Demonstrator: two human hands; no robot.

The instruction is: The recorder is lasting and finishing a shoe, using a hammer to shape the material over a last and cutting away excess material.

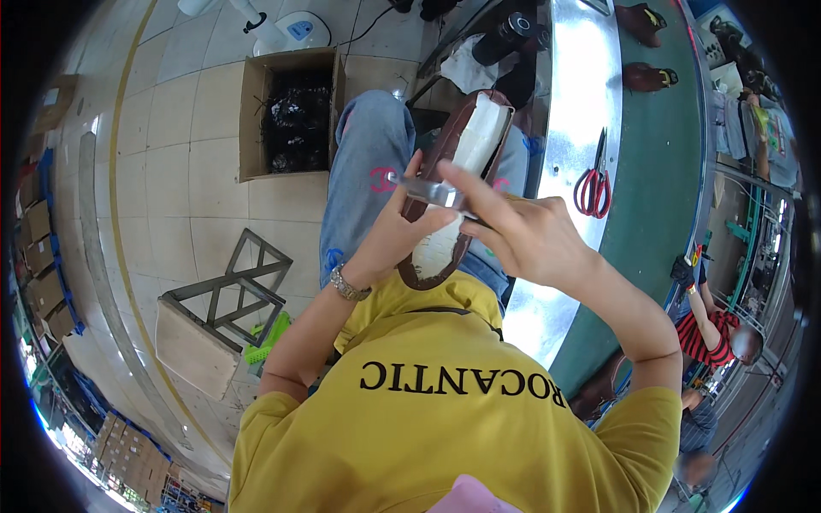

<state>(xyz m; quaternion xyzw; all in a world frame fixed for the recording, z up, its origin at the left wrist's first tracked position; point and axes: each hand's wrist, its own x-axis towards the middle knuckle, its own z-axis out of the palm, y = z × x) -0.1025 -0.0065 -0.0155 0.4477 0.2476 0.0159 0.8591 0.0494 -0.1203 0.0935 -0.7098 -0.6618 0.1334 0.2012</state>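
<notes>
A brown shoe upper with a white underside faces bottom up over my lap, toe and heel pointing away from and toward me. My left hand, with a metal watch on its wrist, is closed around the near part of the shoe from the left. My right hand reaches in from the right, with its fingers closed on a shiny silvery piece that lies across the middle of the underside. That piece is blurred, so its exact kind cannot be made out.
Red-handled scissors lie at the edge of the green conveyor belt. Farther along it sit brown shoes. A cardboard box with black plastic stands on the floor at left, near a metal frame. Co-workers are at right.
</notes>
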